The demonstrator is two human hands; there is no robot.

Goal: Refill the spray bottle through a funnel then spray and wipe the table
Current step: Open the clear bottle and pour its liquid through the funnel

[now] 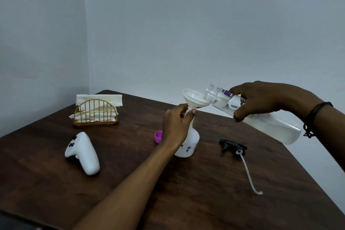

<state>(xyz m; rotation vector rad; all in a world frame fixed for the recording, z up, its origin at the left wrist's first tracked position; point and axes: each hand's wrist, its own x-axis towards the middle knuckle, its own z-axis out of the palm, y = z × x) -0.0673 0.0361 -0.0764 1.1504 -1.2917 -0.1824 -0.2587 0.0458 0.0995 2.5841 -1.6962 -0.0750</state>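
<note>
- Spray bottle (188, 144), white with small dark flower prints, stands upright on the counter (130, 183) directly below the left hand (174, 127), its neck open and its trigger head off.
- Funnel (194, 100) sits in that neck, tilted a little; the left hand's fingers curl round the funnel stem and bottle neck, steadying both.
- Right hand (261, 100) grips a clear refill bottle (261, 119) of milky liquid, tipped so its open mouth lies at the funnel's rim on the right.
- Step in hand looks like the refill pour; whether liquid is running now is too faint to tell.
- Black trigger head (232, 145) with its dip tube (248, 172) lies on the counter below the right hand, apart from the bottle.
- Purple cap (158, 136) rests just left of the left wrist.
- Further left lie a white controller (83, 153) and a gold wire holder of napkins (96, 112).
- Next move likely calls for a slow, steady tilt, keeping the funnel firm so it neither tips nor overflows, then righting the refill bottle.
</note>
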